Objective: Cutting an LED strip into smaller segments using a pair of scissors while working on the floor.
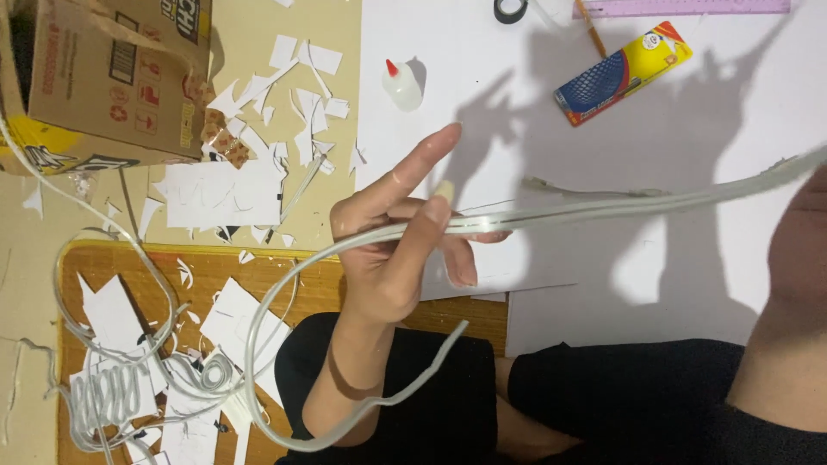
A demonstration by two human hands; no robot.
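White flexible strip (pixel 603 205) runs lengthwise left to right between both hands; left hand (pixel 396 250) pinches it, thumb against fingers, forefinger extended; right hand (pixel 797 250) at far end, grip indeterminable.

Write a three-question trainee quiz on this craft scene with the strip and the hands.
1. True or false: the left hand pinches the long translucent strip between thumb and fingers.
2. Which thing lies nearest the glue bottle? A) the paper scraps B) the purple ruler C) the roll of black tape
3. Fill in: the cardboard box sits at the picture's upper ____ corner.

Key: 1 true; 2 A; 3 left.

The right hand is mostly cut off at the frame edge, so no question rests on its grip.
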